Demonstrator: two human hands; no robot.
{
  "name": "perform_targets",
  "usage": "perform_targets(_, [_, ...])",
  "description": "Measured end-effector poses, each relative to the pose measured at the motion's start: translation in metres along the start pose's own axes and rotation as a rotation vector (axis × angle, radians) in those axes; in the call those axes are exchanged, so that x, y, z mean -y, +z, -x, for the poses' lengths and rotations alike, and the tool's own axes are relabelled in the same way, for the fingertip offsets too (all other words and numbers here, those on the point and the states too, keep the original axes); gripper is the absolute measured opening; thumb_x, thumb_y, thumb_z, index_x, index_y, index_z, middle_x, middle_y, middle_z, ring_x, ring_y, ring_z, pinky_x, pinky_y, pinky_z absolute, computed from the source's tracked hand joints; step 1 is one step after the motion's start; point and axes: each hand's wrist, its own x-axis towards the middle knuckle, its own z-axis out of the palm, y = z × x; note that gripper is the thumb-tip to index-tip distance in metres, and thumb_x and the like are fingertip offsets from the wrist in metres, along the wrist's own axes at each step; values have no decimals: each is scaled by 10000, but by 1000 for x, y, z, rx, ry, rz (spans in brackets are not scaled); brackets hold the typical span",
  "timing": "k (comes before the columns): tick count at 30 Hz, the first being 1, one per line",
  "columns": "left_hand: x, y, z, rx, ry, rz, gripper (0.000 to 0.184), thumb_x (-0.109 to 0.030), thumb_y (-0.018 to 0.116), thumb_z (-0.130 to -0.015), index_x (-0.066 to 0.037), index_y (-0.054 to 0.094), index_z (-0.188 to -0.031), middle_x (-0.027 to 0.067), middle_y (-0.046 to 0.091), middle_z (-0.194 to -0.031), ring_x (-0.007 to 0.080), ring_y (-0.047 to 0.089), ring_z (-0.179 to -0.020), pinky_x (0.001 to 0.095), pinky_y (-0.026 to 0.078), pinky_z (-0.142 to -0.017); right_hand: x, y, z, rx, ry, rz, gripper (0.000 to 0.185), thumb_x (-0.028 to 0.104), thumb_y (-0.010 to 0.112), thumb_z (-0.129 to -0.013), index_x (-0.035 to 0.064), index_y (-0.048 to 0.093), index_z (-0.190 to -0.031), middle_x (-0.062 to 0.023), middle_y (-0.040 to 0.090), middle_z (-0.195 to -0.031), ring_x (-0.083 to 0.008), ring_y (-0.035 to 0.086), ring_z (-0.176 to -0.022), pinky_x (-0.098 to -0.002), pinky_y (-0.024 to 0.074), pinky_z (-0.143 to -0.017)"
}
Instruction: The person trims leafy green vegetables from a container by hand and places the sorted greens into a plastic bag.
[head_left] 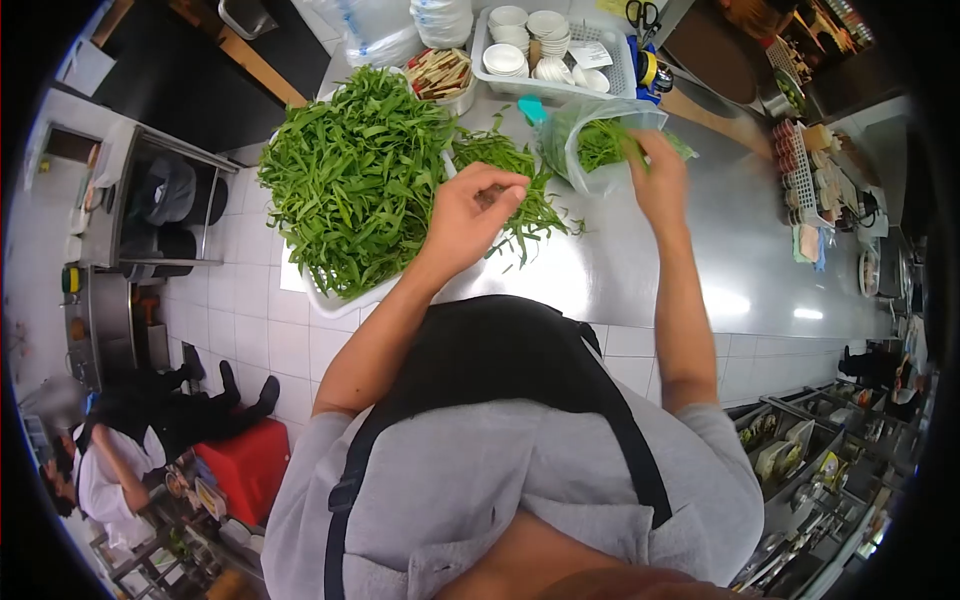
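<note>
A large heap of water spinach [360,180] fills a white plastic basket [345,300] at the left. Beside it on the steel counter, a smaller loose pile of water spinach stems [500,155] spreads out. Over the near edge of that pile is my left hand [472,215], thumb and fingers curled together; whatever they may hold is hidden. My right hand [658,178] is at the right side of a clear plastic bag [592,178], its fingers closed on some green sprigs. More greens show inside the bag, partly behind its film.
Behind the greens stand a container of wooden sticks [440,75], a grey crate [482,65] with stacked white bowls, and scissors [641,15]. A white rack [800,175] is at the right. A person in white [125,480] is at lower left near a red bin [245,465].
</note>
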Motion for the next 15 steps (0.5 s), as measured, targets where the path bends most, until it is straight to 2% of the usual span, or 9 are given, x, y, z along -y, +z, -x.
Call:
perform_targets(3, [-17,-1,4,33,46,-97,177,-107,710,-959,-33,765,-1110,35,664,-1034,95,603,-862,232,471,-752,-49,16,-30,80,-83,375,208,29,717,-844,-6,733,-1048,-211,697,-1014,-410,673,-947,-478,523,-850])
perform_targets(6, [-21,-24,10,-86,122,-52,166,-70,681,-974,-17,755,-1113,42,684,-1045,102,617,-900,239,485,-789,-33,23,-44,215,13,266,197,42,718,-811,-12,730,-1000,-237,692,-1037,-420,667,-980,-506,514,-861])
perform_targets(7, [-12,-33,13,-147,118,12,166,-60,677,-977,-9,751,-1116,38,685,-1033,98,614,-897,240,484,-788,-34,33,-48,384,75,248,192,86,727,-800,-18,723,-962,-250,693,-1040,-429,659,-990,-507,514,-870])
perform_targets(9, [-8,-51,22,-246,74,95,167,-35,674,-982,19,736,-1128,19,677,-984,79,599,-881,226,472,-776,-75,69,-48,389,46,285,220,94,728,-793,-22,718,-980,-251,699,-1049,-439,658,-990,-512,513,-875])
perform_targets(10, [-13,-63,29,-295,41,91,153,-38,694,-966,22,748,-1096,2,642,-956,46,560,-766,190,439,-684,-90,84,-41,399,19,291,235,98,729,-790,-24,715,-990,-252,701,-1054,-444,657,-989,-515,513,-878])
perform_targets(11, [-14,-77,39,-337,51,53,151,-42,693,-968,20,748,-1095,-4,635,-944,43,552,-752,191,436,-673,-95,83,-40,330,-124,295,280,124,740,-807,-23,708,-1043,-251,702,-1082,-460,654,-998,-520,511,-885])
perform_targets(13, [-14,-101,67,-429,53,-46,148,-38,685,-969,6,751,-1094,-6,634,-934,41,542,-732,194,432,-658,-67,62,-42,421,107,328,292,128,735,-852,-17,704,-1104,-237,709,-1106,-424,673,-1021,-489,523,-893])
perform_targets(15, [-14,-120,99,-471,-6,-240,182,3,676,-937,-28,761,-1094,18,655,-949,59,550,-721,209,439,-647,-17,20,-27,250,-21,205,264,124,723,-900,-2,718,-1133,-208,724,-1105,-367,698,-1016,-442,538,-892])
